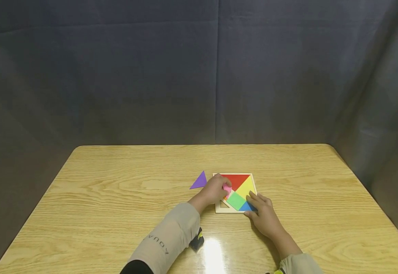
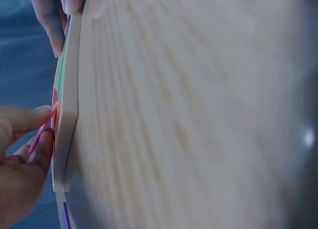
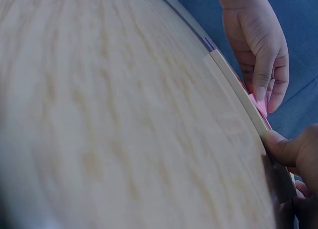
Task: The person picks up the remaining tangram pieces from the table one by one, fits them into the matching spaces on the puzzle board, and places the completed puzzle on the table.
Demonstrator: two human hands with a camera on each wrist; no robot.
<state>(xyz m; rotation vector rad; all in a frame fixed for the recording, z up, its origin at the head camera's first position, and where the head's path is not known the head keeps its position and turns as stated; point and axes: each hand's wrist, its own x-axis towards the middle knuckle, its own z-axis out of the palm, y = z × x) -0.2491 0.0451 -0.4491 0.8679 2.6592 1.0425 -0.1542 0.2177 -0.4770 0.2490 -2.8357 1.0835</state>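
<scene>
My left hand (image 1: 214,189) is above the left part of a wooden tangram tray (image 1: 233,212). Its thumb and fingertips pinch a pink tangram piece (image 1: 227,190), tilted up from the tray in the left wrist view. My right hand (image 1: 263,214) holds the tray's near right corner, with the thumb (image 3: 278,145) against the near edge and a fingertip on top. In the tray lie a red triangle (image 1: 234,179), a yellow triangle (image 1: 247,187), a green square (image 1: 236,200) and a blue triangle (image 1: 246,207), partly covered by fingers. A bit of orange shows beneath the pink piece.
A purple triangle (image 1: 200,181) lies on the wooden table (image 1: 116,205) just left of the tray. A triangular gap (image 1: 224,204) shows at the tray's near left corner. A dark curtain (image 1: 151,76) hangs behind the table's far edge.
</scene>
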